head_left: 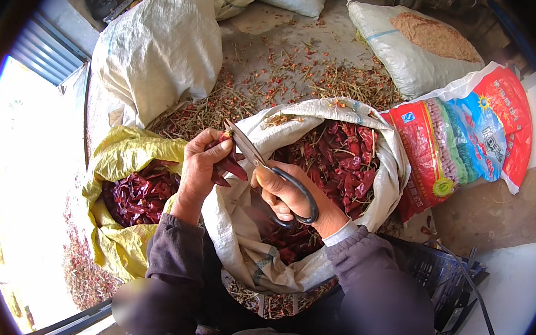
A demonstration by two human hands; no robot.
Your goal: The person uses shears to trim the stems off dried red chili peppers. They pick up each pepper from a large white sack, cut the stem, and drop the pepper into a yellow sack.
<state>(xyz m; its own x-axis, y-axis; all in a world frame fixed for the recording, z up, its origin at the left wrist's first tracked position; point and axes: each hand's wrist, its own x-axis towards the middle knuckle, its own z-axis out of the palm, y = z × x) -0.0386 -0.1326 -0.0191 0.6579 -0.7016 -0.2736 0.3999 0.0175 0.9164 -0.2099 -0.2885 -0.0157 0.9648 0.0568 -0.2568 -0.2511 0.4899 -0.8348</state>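
Between the thumb and fingers of my left hand [203, 162] are dried red chili peppers [229, 165], stem ends up. My right hand [290, 188] grips black-handled scissors [310, 204]. Their metal blades point up and left, close to the pepper tops; whether they touch is hard to tell. Below both hands stands a white woven sack [230, 221] with a rolled rim, holding many dried red chilies [339, 159], some with stems. To the left, a yellow woven sack [113, 150] contains more dried chilies [143, 195].
A full white sack [164, 50] stands at the back left, another sack [377, 39] lies at the back right. Cut stems and pepper bits [350, 82] litter the floor. On the right are a printed red plastic bag [423, 170], a dark plastic crate [430, 265] and a black cable [480, 293].
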